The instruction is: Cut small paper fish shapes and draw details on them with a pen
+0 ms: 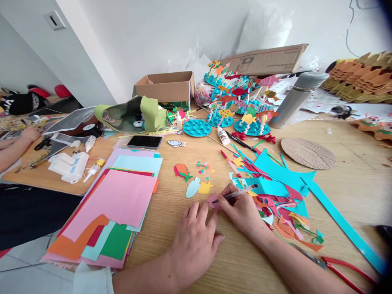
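Note:
My right hand (240, 208) grips a clear pen (240, 191) with a dark cap, its tip on a small pink paper piece (214, 201). My left hand (196, 232) lies on the wooden table, fingers stretched, their tips at the piece's near left edge. Just beyond are a light blue paper fish (193, 188), a yellow paper cutout (205, 187) and red and orange cutouts (182, 170). Small paper dots (202, 165) lie behind them. A grey and white fish cutout (177, 143) rests farther back.
Coloured paper sheets (122, 200) are stacked at left; paper scraps (281, 192) lie at right. Red-handled scissors (346, 265) are at front right. Behind stand a grey bottle (298, 98), blue bases with paper fish (252, 126) and a cardboard box (165, 87). Another person's hand (30, 134) is far left.

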Tool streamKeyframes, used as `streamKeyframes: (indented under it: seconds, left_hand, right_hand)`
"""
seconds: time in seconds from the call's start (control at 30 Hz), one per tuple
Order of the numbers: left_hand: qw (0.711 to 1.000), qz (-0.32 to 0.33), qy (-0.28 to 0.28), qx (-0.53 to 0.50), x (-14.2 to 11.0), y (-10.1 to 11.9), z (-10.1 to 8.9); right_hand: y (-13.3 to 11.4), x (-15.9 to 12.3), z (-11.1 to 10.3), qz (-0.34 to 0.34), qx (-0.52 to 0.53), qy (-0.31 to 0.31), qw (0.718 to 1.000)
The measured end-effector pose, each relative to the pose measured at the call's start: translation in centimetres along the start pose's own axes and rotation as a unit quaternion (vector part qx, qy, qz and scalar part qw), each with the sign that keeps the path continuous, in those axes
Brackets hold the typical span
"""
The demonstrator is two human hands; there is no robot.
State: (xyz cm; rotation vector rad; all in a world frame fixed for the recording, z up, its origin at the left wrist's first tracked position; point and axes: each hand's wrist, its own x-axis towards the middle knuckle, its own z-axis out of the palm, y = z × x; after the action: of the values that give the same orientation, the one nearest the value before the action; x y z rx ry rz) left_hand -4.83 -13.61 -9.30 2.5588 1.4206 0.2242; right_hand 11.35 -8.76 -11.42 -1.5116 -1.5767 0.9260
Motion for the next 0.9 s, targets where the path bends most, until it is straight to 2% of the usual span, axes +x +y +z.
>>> streamKeyframes:
  seconds: [0.9]
  left_hand:
    - [1.0,-0.001,0.002,-0.001,-0.1,0.04,0.09]
  right_hand:
    - [-0.06,0.02,0.09,0.0,-0.003,-0.003,1.0]
